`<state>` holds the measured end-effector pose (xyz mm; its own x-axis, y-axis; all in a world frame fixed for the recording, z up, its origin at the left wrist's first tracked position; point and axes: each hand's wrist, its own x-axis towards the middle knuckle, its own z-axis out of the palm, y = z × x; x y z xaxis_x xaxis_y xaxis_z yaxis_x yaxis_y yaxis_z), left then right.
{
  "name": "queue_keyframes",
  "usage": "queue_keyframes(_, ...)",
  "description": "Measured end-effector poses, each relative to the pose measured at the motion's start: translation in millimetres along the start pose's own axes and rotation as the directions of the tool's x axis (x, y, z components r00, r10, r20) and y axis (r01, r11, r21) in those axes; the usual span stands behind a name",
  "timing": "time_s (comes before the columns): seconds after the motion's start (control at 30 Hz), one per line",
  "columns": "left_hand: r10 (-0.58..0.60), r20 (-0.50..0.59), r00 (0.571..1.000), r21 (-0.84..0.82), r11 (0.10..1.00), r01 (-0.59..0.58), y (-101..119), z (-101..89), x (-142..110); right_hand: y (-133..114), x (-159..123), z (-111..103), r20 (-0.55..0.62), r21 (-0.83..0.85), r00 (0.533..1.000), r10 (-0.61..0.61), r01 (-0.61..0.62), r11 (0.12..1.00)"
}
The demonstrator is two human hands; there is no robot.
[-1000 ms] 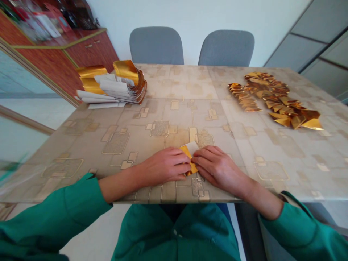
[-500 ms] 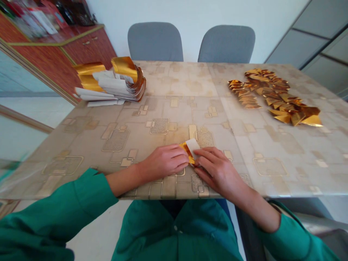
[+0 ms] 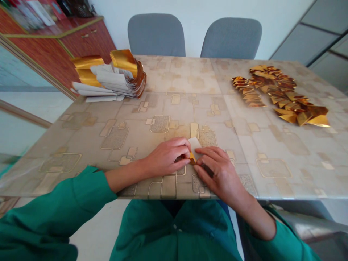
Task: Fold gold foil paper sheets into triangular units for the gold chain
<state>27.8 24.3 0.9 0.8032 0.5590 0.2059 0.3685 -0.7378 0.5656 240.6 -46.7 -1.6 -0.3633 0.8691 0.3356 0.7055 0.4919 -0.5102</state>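
A small paper (image 3: 194, 143) is on the table (image 3: 141, 125), near the front edge, right between the two hands; its white part points away from the person, and a bit of gold shows by the fingertips. The left hand (image 3: 171, 156) is curled almost closed, with its thumb and fingers pinching the left side of the paper; the right hand (image 3: 217, 166) is bent too, a little looser, with its thumb and first finger close together on the paper's right side and near corner. Far off on the left sits a big stack of sheets (image 3: 116, 79), gold and white, bent over; far off on the right lies a pile of folded gold papers (image 3: 290, 96), with pointy ends; two gray chairs (image 3: 156, 35) stand behind the table.
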Motion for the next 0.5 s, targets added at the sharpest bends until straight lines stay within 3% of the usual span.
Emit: queue_keyframes(0.5,-0.153,-0.089,0.984,0.043,0.987,0.157,9.0,8.2,1.5,-5.1,3.9,12.4,-0.097,0.046,0.988,0.122,-0.118,0.992)
